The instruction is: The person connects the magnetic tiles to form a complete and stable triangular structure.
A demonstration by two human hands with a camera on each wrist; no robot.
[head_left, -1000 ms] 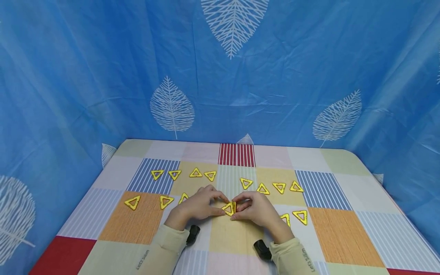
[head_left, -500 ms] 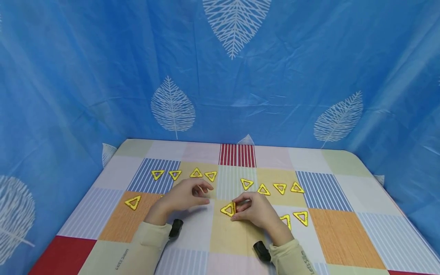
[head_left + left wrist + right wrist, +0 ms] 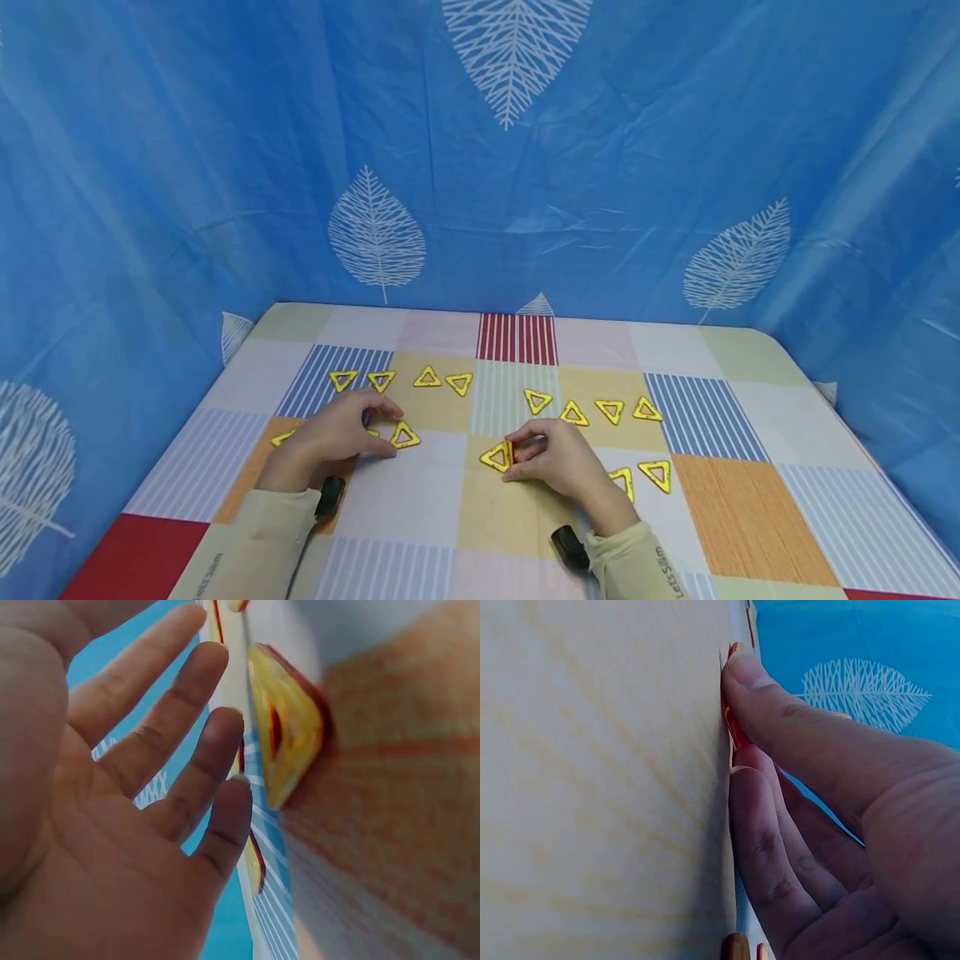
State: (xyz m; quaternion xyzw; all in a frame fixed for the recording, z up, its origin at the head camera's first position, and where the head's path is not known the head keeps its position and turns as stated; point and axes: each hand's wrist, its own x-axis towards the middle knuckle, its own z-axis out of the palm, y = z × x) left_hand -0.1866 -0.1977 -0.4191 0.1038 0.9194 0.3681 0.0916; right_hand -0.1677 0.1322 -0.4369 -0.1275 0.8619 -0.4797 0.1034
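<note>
Near the middle of the patchwork cloth, my right hand (image 3: pixel 558 458) pinches a yellow triangular frame piece that stands on edge (image 3: pixel 512 452). Right beside it lies a flat yellow triangle (image 3: pixel 497 465). In the right wrist view the thumb and fingertips meet at the red-edged piece (image 3: pixel 737 729), mostly hidden by them. My left hand (image 3: pixel 333 433) has its thumb and fingers spread, holding nothing. Its fingertips come close to a flat yellow triangle (image 3: pixel 405 444), and the hand partly covers another triangle (image 3: pixel 373 432). The left wrist view shows relaxed fingers beside a triangle with a red underside (image 3: pixel 304 742).
Several yellow triangles lie in a back left row, one of them a triangle (image 3: pixel 427 384) pointing away. More lie at the back right, including a triangle (image 3: pixel 611 417). Near the right forearm is another triangle (image 3: pixel 657 485). A blue leaf-print curtain (image 3: pixel 600 167) encloses the table.
My left hand has let go of the centre pieces and moved left towards the triangles there. The right hand stays in place, still pinching the upright triangle.
</note>
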